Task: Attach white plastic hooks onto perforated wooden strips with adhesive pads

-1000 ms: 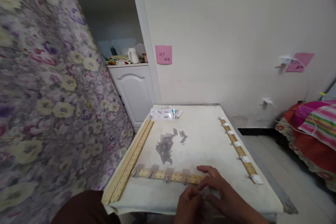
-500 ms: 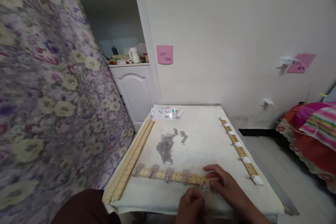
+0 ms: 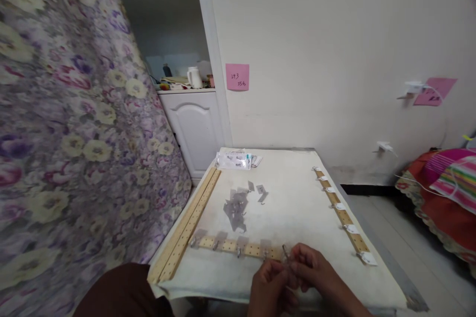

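Head view shows a person's two bare hands meeting over the near edge of a table covered with cream cloth (image 3: 293, 203). Between them is a small piece with a dark metal hook (image 3: 285, 250); its body seems to be clear plastic, but the fingers cover most of it. The hook points up and away from the person, just beside the right end of the visible part of a pale wooden strip with holes (image 3: 254, 249). This strip lies crosswise and carries four similar clear pieces, set apart from one another, perhaps so that each one has its own place. More translucent plastic pieces (image 3: 234, 206) lie in a loose heap behind the strip, probably so that they are easy to reach. On the right side, a narrow wooden strip with white tags (image 3: 345, 219) lies lengthwise.

About the fingers: the left hand (image 3: 269, 283) has them curled, with thumb and index finger almost closed on the piece. The right hand (image 3: 311, 268) pinches it from the other side, its fingers bent inward. I think both hold it to keep such a thin object steady. How firm is the pressure, I cannot tell.
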Demonstrator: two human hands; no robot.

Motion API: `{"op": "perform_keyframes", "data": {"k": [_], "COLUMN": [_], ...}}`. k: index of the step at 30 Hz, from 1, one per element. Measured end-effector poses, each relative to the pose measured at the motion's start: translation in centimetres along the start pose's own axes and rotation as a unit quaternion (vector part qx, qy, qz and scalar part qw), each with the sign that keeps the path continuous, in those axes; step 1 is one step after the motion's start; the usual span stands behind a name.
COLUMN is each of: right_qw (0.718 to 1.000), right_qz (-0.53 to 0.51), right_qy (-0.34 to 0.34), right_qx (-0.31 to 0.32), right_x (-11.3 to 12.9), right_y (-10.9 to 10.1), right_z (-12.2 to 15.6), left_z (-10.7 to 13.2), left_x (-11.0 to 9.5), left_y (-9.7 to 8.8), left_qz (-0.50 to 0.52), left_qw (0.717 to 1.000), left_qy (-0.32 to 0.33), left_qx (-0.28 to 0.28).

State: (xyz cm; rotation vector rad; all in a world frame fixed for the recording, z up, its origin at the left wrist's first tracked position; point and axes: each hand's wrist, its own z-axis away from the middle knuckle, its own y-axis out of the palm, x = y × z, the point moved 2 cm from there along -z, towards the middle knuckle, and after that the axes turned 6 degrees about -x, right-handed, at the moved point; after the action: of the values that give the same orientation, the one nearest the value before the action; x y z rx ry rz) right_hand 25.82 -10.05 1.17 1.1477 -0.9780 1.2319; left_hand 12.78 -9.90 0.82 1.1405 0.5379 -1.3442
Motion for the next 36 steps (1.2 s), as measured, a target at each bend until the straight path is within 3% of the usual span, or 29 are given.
{"op": "perform_keyframes", "data": {"k": [4,10,17,22,28,36], "right_qw": [1.0,0.998,0.989,0.993,0.995,0.991], "right_qz": [-0.012,-0.011,0.034,0.073,0.093,0.131], "right_qy": [0.002,0.007,0.019,0.004,0.011,0.022], "right_qx": [0.014,0.061,0.141,0.097,0.043,0.013], "right_x": [0.8,2.0,2.0,2.3,2.4,1.3], "right_y": [-0.3,-0.9,-1.5,-2.0,-2.9,-3.1], "right_z": [0.3,1.1,1.6,1.4,1.1,0.7], "left_z": [0.1,0.1,-0.2,0.2,0.5,0.1], "left_x": [0.5,-0.9,-0.8,-0.2,1.2,2.9], "left_y": [-0.2,-0.7,-1.1,-1.0,-0.6,0.1], "left_qz": [0.008,0.023,-0.021,-0.023,0.035,0.064], "left_qw": [1.0,1.0,0.999,0.999,0.992,0.988], "left_qy": [-0.013,0.003,-0.012,-0.036,-0.122,-0.137], "left_qx": [0.017,-0.017,0.043,0.031,0.03,0.024]}}
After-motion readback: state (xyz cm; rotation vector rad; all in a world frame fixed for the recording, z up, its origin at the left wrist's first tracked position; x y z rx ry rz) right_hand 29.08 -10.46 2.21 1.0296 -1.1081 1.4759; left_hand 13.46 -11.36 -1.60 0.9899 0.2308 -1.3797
